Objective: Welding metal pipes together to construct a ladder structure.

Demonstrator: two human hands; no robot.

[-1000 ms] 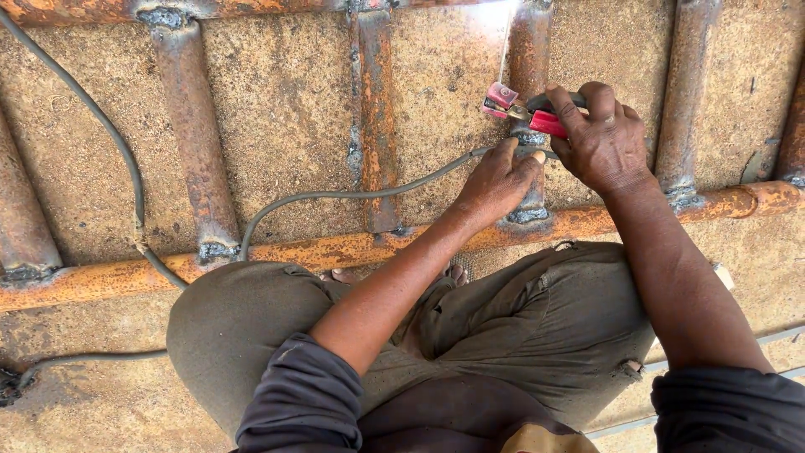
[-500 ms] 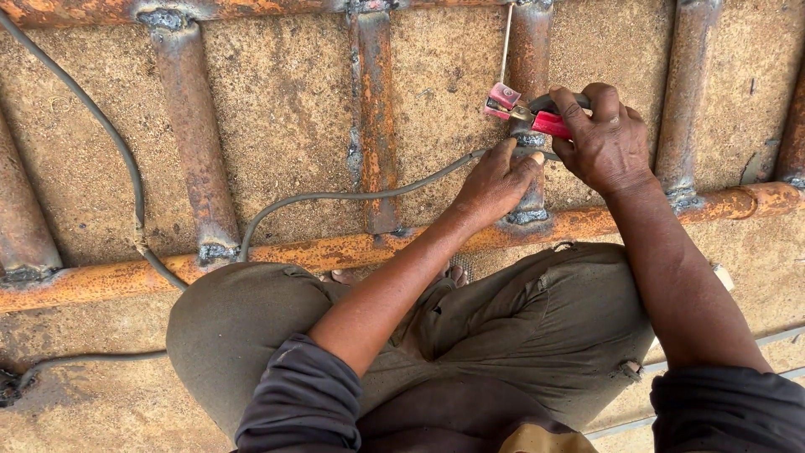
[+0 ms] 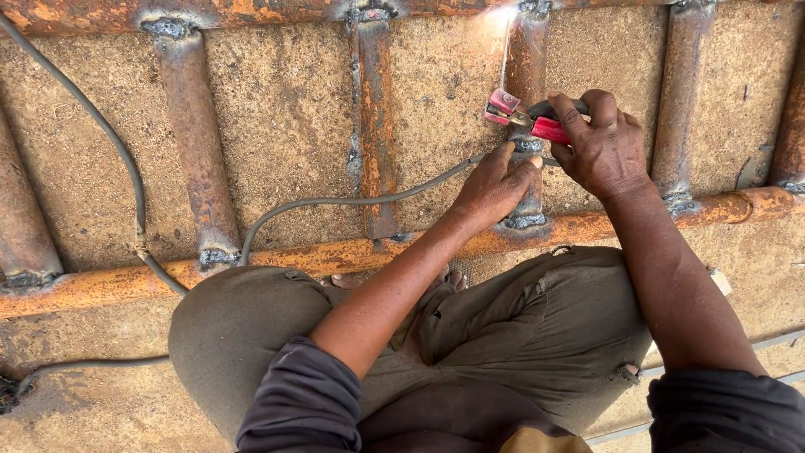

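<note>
Rusty pipe (image 3: 527, 63) at one o'clock bears the arc at its top joint, lower welds looking done, the right hand (image 3: 605, 147) clenched on the red holder (image 3: 537, 124), the left hand (image 3: 493, 180) curled loosely, steadying the cable (image 3: 352, 201).

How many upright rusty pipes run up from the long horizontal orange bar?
6 show, left to right: at the left edge, next, centre, behind the electrode holder, right of the right hand, right edge. More may lie off-frame.
</note>
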